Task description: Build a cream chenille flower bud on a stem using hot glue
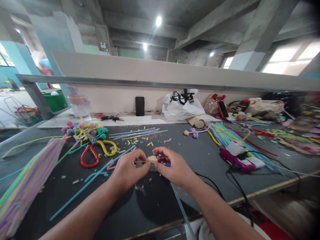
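Between my two hands, above the middle of the table, is a small cream-coloured bud that looks made of chenille stem. My left hand pinches its thin stem and near end. The thumb and fingers of my right hand close on its other side. Partly hidden behind my right hand is a blue tool, probably a glue gun, with a translucent glue stick running down towards the table edge. A long blue chenille stem lies beside my left forearm. Scissors with one red and one yellow handle lie to the left.
Bundled pastel chenille stems lie at left, more stems at right. Several clear glue sticks lie behind my hands. A purple power strip with cables is at right. A phone, bottle and white bag stand at the back.
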### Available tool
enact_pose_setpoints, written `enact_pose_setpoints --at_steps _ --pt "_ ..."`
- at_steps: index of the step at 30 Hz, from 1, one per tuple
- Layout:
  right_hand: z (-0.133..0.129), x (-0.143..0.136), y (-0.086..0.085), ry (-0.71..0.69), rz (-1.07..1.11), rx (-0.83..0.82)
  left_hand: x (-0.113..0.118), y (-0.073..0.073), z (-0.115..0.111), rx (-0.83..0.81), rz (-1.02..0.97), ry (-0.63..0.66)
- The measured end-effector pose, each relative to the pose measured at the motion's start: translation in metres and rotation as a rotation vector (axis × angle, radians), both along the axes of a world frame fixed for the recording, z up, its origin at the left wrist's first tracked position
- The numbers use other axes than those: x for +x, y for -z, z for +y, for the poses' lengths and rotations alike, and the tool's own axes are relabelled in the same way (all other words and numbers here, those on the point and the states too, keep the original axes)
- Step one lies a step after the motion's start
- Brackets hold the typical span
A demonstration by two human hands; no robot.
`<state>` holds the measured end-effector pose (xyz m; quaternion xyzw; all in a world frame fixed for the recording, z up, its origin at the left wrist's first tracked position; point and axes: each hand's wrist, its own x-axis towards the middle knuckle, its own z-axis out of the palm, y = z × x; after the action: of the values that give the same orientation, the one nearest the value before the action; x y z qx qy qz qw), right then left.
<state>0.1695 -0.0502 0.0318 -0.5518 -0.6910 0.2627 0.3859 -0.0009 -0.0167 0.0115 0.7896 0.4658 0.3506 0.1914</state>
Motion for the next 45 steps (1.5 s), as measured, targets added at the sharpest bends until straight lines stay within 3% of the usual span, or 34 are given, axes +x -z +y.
enact_pose_setpoints --at_steps 3,23,31,36,39,42,45 --pt "0.002 -0.004 0.004 -0.063 0.074 -0.017 0.0 0.001 -0.001 -0.002 -0.004 0.025" --pt "0.008 -0.005 0.015 -0.041 0.117 0.012 0.0 0.003 -0.003 -0.043 -0.052 0.091" --pt "0.017 0.002 0.01 -0.017 0.192 -0.097 0.003 -0.006 0.002 -0.399 -0.292 0.293" --pt "0.021 0.023 0.003 -0.139 0.392 -0.18 0.007 -0.002 0.012 -0.588 -0.508 0.321" --pt "0.023 0.037 0.0 -0.011 0.559 -0.102 0.009 -0.004 0.026 -0.85 -0.834 0.293" --pt "0.025 0.043 0.001 0.163 0.623 -0.026 0.014 -0.012 0.042 -0.923 -0.91 0.276" --pt "0.027 0.041 0.006 0.184 0.618 0.028 0.024 -0.021 0.053 -0.981 -0.972 0.311"
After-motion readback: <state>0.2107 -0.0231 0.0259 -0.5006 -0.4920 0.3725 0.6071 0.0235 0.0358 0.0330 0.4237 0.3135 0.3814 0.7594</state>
